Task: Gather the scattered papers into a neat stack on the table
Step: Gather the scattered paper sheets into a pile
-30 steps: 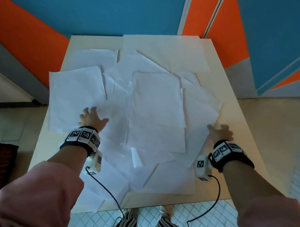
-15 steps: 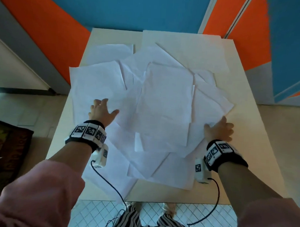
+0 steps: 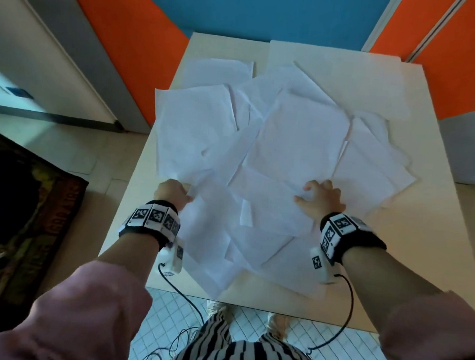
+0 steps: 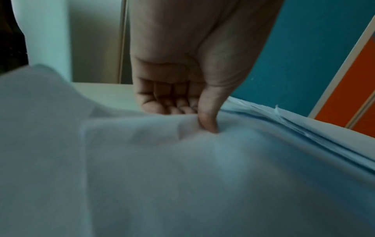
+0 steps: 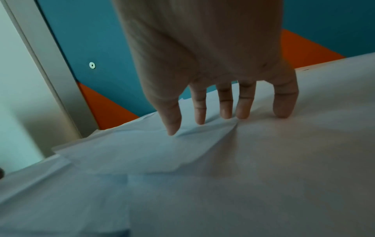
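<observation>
Papers (image 3: 299, 144): loose white sheets lie overlapped at mixed angles across the middle of the surface (image 3: 440, 214); no squared stack exists yet. Several corners reach the near edge of the surface, and one sheet lies apart toward its far left corner.

Left hand (image 3: 171, 192): at the left margin of the papers. Fingers are curled under a sheet edge and the thumb (image 4: 209, 121) presses down from above, so the sheet is pinched. The sheet bulges upward next to the pinch. Probable purpose: drag the outlying sheets toward the centre of the papers.

Right hand (image 3: 320, 200): on top of the papers, toward their near right part. Fingers (image 5: 225, 110) are spread and nearly straight, tips pressing down; nothing is gripped. A crease runs out from the fingertips. Probable purpose: hold the middle sheets in place, or sweep them inward, while the left hand pulls.

Stage: early gathering; squaring of the edges remains.

Risk: thin sheets buckle under a sideways push and may crease.
</observation>
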